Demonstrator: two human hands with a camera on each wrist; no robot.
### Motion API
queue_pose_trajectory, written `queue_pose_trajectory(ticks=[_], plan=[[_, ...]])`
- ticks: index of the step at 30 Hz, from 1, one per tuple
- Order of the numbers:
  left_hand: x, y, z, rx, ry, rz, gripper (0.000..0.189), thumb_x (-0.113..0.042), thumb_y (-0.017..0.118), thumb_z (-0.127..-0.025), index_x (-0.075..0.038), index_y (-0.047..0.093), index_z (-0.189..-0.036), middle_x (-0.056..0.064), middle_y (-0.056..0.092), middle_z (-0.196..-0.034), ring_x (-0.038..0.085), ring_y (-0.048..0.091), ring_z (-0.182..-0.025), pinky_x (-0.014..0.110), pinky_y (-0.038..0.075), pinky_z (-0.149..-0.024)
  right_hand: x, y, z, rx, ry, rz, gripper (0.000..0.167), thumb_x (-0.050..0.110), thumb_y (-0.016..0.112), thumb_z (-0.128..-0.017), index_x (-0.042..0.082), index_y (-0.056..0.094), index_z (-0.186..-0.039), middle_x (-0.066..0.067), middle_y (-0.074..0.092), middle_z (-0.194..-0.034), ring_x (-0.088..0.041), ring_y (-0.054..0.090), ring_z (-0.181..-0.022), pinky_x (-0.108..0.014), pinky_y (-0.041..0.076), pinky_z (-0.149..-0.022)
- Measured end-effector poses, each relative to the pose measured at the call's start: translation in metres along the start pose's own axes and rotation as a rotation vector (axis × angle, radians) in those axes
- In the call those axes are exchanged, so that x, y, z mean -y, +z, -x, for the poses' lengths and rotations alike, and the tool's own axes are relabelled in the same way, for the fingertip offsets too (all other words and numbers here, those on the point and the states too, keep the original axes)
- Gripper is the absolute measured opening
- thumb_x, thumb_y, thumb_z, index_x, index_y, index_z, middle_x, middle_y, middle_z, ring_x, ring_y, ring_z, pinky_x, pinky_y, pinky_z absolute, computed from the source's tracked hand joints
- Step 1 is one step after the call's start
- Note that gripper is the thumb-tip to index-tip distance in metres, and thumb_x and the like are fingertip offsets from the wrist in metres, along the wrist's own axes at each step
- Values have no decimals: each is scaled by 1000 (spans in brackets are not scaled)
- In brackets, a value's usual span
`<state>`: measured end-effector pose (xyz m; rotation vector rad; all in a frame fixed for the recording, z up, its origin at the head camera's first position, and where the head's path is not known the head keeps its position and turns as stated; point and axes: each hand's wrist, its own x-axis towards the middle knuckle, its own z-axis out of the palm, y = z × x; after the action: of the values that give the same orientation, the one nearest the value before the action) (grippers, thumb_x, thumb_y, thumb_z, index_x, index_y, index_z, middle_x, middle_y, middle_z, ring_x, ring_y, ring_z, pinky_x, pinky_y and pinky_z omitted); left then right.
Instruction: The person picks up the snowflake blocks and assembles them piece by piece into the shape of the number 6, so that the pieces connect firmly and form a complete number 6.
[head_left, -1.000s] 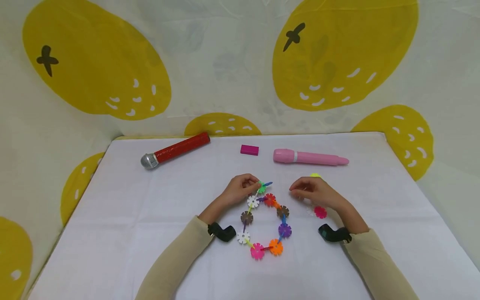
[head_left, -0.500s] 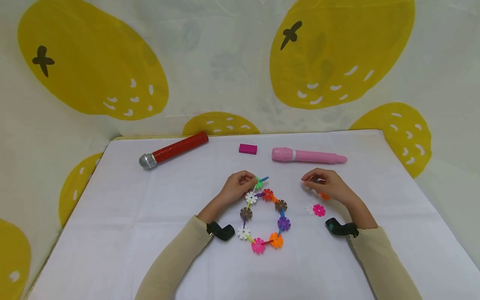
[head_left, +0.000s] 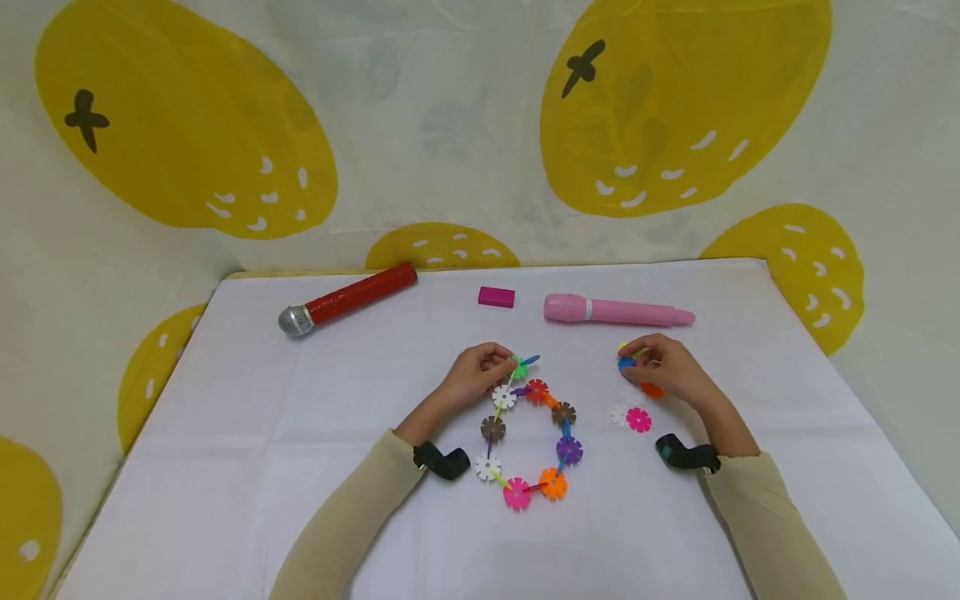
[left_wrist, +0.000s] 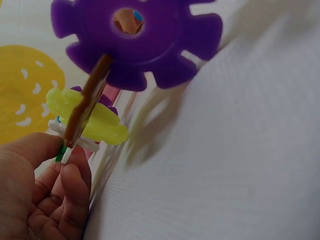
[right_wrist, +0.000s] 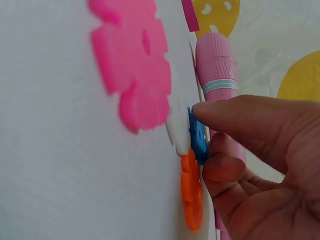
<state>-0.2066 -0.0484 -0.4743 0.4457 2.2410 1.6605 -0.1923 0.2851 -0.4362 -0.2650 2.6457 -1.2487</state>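
Observation:
My left hand (head_left: 480,372) pinches a green notched building disc (head_left: 518,367) at the top of a ring of linked discs. A blue disc (head_left: 532,360) sticks out from it edge-on. The ring, with white (head_left: 504,397), brown (head_left: 492,429), purple (head_left: 569,451), orange (head_left: 553,483) and pink (head_left: 517,494) discs, lies on the table. In the left wrist view a purple disc (left_wrist: 165,60) looms close, beyond the thumb. To the right, my right hand (head_left: 667,367) pinches a loose blue disc (right_wrist: 198,135) between thumb and finger, close beside an orange disc (right_wrist: 191,192).
Loose white (head_left: 618,415) and pink (head_left: 639,419) discs lie just in front of my right hand. Farther back are a red toy microphone (head_left: 352,302), a small magenta block (head_left: 497,297) and a pink toy microphone (head_left: 618,311). A patterned cloth wall (head_left: 450,167) stands behind the white table (head_left: 225,433).
My right hand has moved right, away from the ring, to the loose discs, and its fingers have closed on the blue one. The left hand keeps its hold on the green disc.

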Motion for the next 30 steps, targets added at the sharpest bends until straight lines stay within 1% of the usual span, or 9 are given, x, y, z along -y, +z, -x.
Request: queue_pose_trajectory(ticks=[2, 4, 6, 9, 13, 15, 18, 22, 30], plan=[[0, 0, 1, -4, -1, -2, 25, -16, 61, -97, 4, 62, -113, 10, 62, -78, 9, 49, -60, 20, 43, -53, 0, -1, 0, 1, 56, 16, 31, 14, 72, -88, -4, 64, -112, -17, 61, -95, -18, 52, -77, -20, 47, -59], [0, 0, 1, -7, 1, -5, 24, -17, 62, -97, 2, 63, -112, 8, 62, -77, 10, 50, -60, 20, 43, -53, 1, -1, 0, 3, 99, 35, 32, 17, 73, -89, -3, 63, -113, -18, 62, -101, -20, 52, -79, -21, 46, -61], [0, -1, 1, -7, 3, -8, 23, -17, 62, -96, 1, 64, -111, 6, 62, -76, 10, 50, -59, 20, 44, -53, 2, -1, 0, -1, 124, 58, 35, 19, 73, -88, -2, 63, -114, -19, 61, -108, -22, 51, -84, -22, 46, -64], [1, -1, 1, -1, 7, -8, 23, -17, 62, -96, 0, 64, -111, 5, 61, -76, 10, 50, -59, 20, 44, -53, 3, -1, 0, -7, 142, 78, 37, 22, 75, -87, -2, 64, -114, -20, 60, -110, -26, 50, -91, -23, 46, -67], [2, 0, 1, 8, 3, -9, 23, -17, 62, -97, 0, 63, -112, 3, 61, -76, 10, 50, -59, 20, 45, -53, 4, -1, 0, -3, 157, 68, 40, 23, 77, -85, -2, 65, -113, -15, 60, -98, -25, 50, -85, -23, 45, -62], [2, 0, 1, 10, -1, -9, 23, -17, 61, -97, 0, 63, -112, 3, 61, -76, 10, 50, -59, 20, 45, -53, 4, -1, 1, 0, 152, 59, 40, 23, 78, -84, -3, 65, -112, -12, 59, -94, -22, 50, -80, -22, 44, -59], [2, 0, 1, 13, -6, -11, 23, -18, 61, -97, 0, 63, -112, 3, 61, -76, 10, 50, -59, 21, 45, -53, 2, -1, 0, -1, 110, 42, 41, 20, 77, -85, -4, 63, -115, -14, 61, -95, -20, 51, -77, -20, 46, -60], [2, 0, 0, 12, 0, -13, 23, -17, 61, -98, 0, 63, -112, 3, 61, -77, 10, 51, -60, 21, 45, -53, 1, 1, -1, -14, 49, 13, 39, 17, 73, -89, -5, 60, -118, -18, 62, -101, -18, 55, -79, -18, 49, -65], [2, 0, 0, 17, -5, -12, 23, -17, 61, -97, 0, 63, -112, 6, 64, -81, 9, 51, -60, 20, 44, -53, 9, 13, -5, -20, -19, -57, 31, 17, 67, -94, -6, 64, -115, -20, 65, -103, -12, 61, -80, -19, 52, -68]])
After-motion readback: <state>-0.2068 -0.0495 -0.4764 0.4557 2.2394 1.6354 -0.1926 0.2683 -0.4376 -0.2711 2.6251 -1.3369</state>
